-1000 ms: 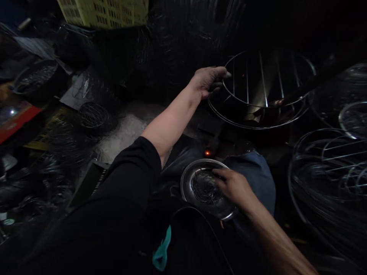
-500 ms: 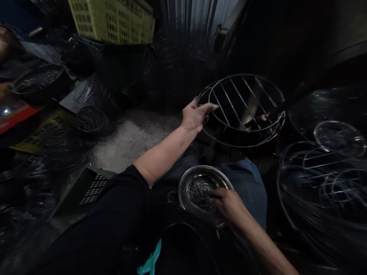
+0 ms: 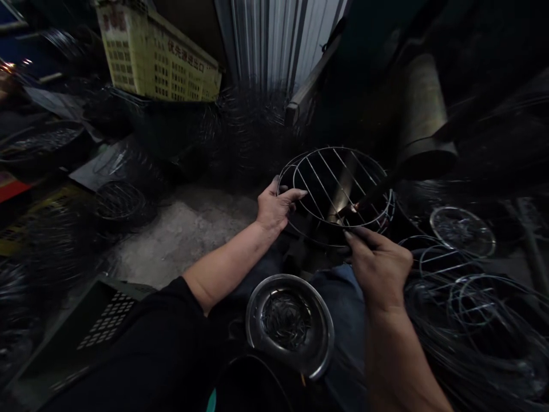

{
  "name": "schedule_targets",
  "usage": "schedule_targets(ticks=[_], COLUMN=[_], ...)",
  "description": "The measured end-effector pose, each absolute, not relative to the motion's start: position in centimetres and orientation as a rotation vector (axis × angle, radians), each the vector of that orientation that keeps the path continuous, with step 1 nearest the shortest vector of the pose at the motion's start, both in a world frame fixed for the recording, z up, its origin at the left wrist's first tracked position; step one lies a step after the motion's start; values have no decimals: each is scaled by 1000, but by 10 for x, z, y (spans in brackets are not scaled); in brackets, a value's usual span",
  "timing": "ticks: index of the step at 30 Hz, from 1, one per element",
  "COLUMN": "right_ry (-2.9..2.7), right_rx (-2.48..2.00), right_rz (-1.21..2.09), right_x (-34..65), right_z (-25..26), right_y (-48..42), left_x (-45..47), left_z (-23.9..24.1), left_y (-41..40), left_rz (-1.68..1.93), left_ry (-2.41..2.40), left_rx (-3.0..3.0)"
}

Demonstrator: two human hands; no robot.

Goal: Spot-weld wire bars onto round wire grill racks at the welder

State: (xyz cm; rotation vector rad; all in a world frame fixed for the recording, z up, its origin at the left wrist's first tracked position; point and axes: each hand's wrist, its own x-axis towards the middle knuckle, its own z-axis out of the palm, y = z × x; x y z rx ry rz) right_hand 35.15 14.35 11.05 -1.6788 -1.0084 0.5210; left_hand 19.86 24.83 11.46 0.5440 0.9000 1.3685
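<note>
My left hand (image 3: 274,207) grips the left rim of a round wire rack (image 3: 338,191) made of two rings and parallel bars, held in front of me. My right hand (image 3: 377,264) is raised at the rack's near right edge, its fingers pinched together on something too small to make out. Below, on my lap, sits a round metal bowl (image 3: 257,297) filled with several short thin metal pieces (image 3: 288,313). A dark arm with a glowing tip (image 3: 355,207) reaches over the rack from the right.
Piles of finished wire racks (image 3: 463,280) lie at the right. More wire coils (image 3: 120,200) and a dark basin (image 3: 38,140) are at the left, with a yellow crate (image 3: 158,57) behind. Bare concrete floor (image 3: 184,229) shows at the centre left. A corrugated wall (image 3: 278,34) stands behind.
My right hand left the bowl and rose to the rack's near edge with fingers pinched. My left hand kept hold of the rack, which now sits lower and closer in view.
</note>
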Motion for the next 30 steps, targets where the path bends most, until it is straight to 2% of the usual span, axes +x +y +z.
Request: schedule_targets(ticks=[8, 30], right_ry=[-697, -538], right_rx=[-1389, -1247], right_rz=[492, 576], right_x=[333, 336], right_z=[92, 84], right_y=[151, 163], left_x=[198, 206], left_z=[113, 119], left_y=[259, 283], left_rz=[1344, 1263], left_ry=[902, 929], left_rx=[543, 594])
